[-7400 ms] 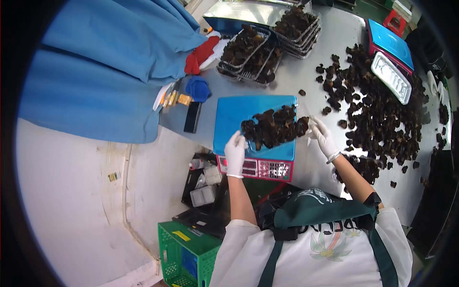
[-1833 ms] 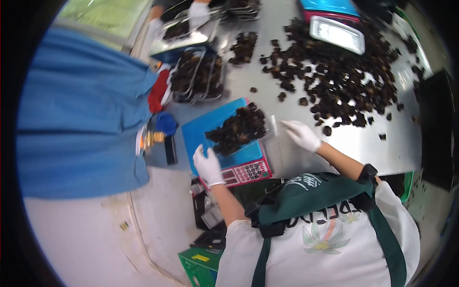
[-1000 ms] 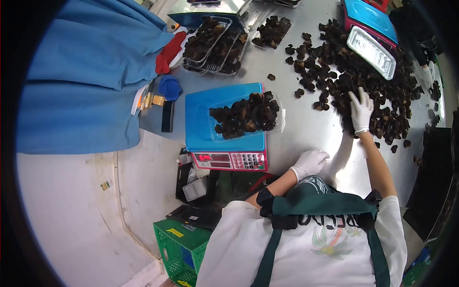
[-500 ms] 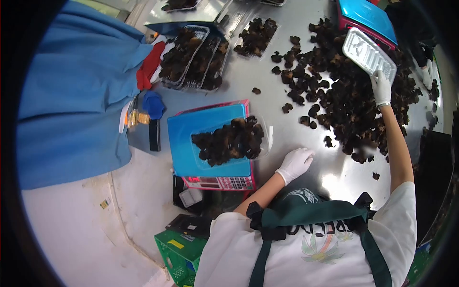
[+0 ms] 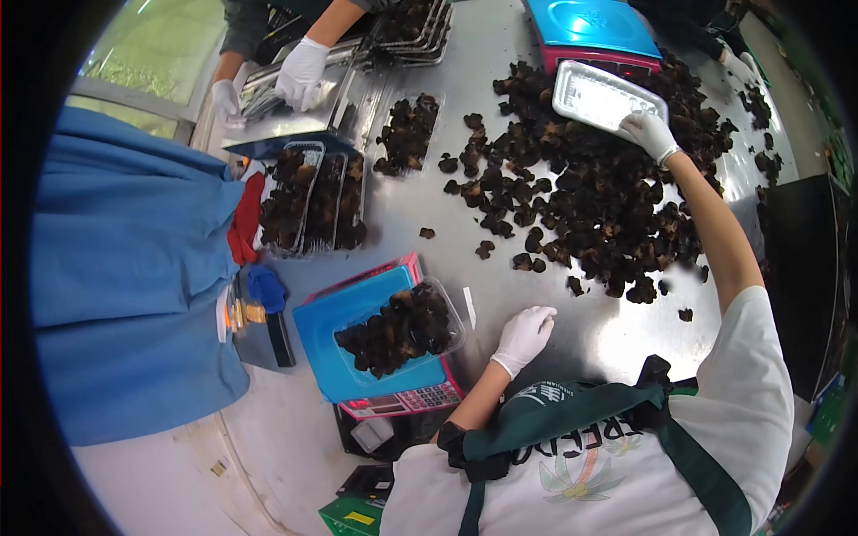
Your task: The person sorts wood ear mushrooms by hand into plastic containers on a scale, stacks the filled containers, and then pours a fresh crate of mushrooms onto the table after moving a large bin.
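My right hand [image 5: 650, 136], in a white glove, grips the near right corner of a clear plastic tray [image 5: 611, 96]. The tray is tilted over a wide heap of dark brown wood ear mushrooms [image 5: 599, 205], and I see nothing in it. Beside the heap, my left hand [image 5: 525, 339], gloved too, lies on the metal table [image 5: 509, 286] with its fingers stretched out and nothing in them. To its left stands a blue-topped scale [image 5: 322, 322] with a red display. A clear tray of mushrooms [image 5: 398, 330] rests on it.
Another blue-topped scale [image 5: 594, 27] stands behind the heap. Filled trays [image 5: 308, 201] sit at the left, with another filled tray [image 5: 407, 134] nearby. A co-worker's gloved hands [image 5: 304, 76] are at upper left; another person's gloved hand [image 5: 737, 67] is at upper right.
My view has turned, so the table appears farther left and a co-worker's hands show at upper left. My right hand still holds the tray over the heap; my left hand stays on the table.
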`<state>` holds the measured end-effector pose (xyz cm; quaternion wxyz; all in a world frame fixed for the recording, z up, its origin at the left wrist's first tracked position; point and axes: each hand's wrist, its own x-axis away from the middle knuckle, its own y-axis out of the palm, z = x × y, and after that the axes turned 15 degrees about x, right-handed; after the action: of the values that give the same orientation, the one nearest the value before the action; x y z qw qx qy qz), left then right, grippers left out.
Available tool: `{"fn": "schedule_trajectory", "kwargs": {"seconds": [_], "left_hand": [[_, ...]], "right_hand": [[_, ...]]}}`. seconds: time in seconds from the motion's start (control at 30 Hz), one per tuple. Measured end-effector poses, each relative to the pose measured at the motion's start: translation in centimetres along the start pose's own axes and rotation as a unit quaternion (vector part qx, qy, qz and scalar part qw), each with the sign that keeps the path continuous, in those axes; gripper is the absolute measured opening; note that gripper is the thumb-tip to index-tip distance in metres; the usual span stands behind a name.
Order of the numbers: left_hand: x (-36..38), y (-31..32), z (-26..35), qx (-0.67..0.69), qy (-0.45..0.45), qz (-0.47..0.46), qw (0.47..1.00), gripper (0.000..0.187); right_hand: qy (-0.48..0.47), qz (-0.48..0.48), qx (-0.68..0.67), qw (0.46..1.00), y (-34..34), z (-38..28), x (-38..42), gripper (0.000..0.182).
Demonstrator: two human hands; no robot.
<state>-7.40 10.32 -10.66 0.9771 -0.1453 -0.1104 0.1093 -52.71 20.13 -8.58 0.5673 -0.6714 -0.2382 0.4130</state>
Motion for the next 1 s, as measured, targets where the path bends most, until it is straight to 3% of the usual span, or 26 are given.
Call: {"fn": "schedule_trajectory", "kwargs": {"seconds": [0.07, 0.17, 0.23, 0.27, 0.3, 0.33, 0.37, 0.4, 0.43, 0.6, 0.7, 0.73, 0.8, 0.97, 1.0], "left_hand": [[0.1, 0.0, 0.5, 0.003, -0.015, -0.012, 1.000, 0.014], [0.4, -0.2, 2.0, 0.083, 0.089, 0.149, 0.981, 0.016], [0.9, -0.8, 3.5, 0.075, 0.126, 0.247, 0.958, 0.024], [1.4, -0.9, 3.8, 0.078, 0.123, 0.279, 0.949, 0.027], [1.8, -1.0, 3.9, 0.080, 0.120, 0.310, 0.940, 0.029], [2.1, -1.1, 3.9, 0.067, 0.132, 0.319, 0.936, 0.031], [2.4, -1.2, 3.8, 0.053, 0.144, 0.328, 0.932, 0.033], [2.6, -1.1, 3.8, 0.038, 0.156, 0.338, 0.927, 0.036], [2.5, -1.1, 3.7, 0.036, 0.140, 0.317, 0.937, 0.036], [1.0, 0.4, 2.5, -0.084, 0.107, 0.140, 0.981, 0.042], [0.2, 2.6, 2.8, -0.219, 0.194, -0.043, 0.955, 0.050], [0.1, 3.3, 2.8, -0.231, 0.188, -0.073, 0.952, 0.052], [-0.4, 4.5, 2.6, -0.253, 0.174, -0.126, 0.943, 0.057], [-3.2, 3.3, 3.2, -0.169, 0.177, -0.033, 0.969, 0.055], [-4.2, 2.7, 3.8, -0.147, 0.186, -0.014, 0.971, 0.055]], "right_hand": [[-0.010, 0.134, 0.038, 0.990, -2.2, -1.7, 0.6, 0.011], [-0.035, 0.264, 0.035, 0.963, -8.0, -6.1, 4.0, 0.008], [-0.085, 0.229, 0.007, 0.970, -10.1, -9.8, 8.9, 0.011], [-0.120, 0.161, 0.077, 0.977, -12.1, -12.6, 12.1, 0.014], [-0.136, -0.074, 0.034, 0.987, -12.4, -13.3, 15.7, 0.016], [-0.118, -0.040, -0.033, 0.992, -8.5, -14.5, 21.0, 0.016], [-0.104, -0.038, 0.030, 0.993, -9.5, -16.5, 24.5, 0.017], [-0.181, -0.051, 0.001, 0.982, -8.2, -17.4, 28.1, 0.019], [-0.156, -0.012, -0.036, 0.987, -8.1, -19.1, 30.0, 0.017], [-0.076, -0.071, -0.098, 0.990, -6.5, -20.8, 35.9, 0.020], [-0.124, -0.061, -0.104, 0.985, -5.9, -20.0, 35.1, 0.020], [-0.115, -0.092, -0.102, 0.984, -5.7, -19.6, 34.9, 0.023], [-0.085, -0.031, -0.121, 0.988, -5.6, -18.6, 33.4, 0.023], [0.002, 0.012, -0.171, 0.985, -9.8, -15.5, 26.3, 0.035], [0.056, 0.040, -0.144, 0.987, -9.2, -14.5, 25.4, 0.046]]}}
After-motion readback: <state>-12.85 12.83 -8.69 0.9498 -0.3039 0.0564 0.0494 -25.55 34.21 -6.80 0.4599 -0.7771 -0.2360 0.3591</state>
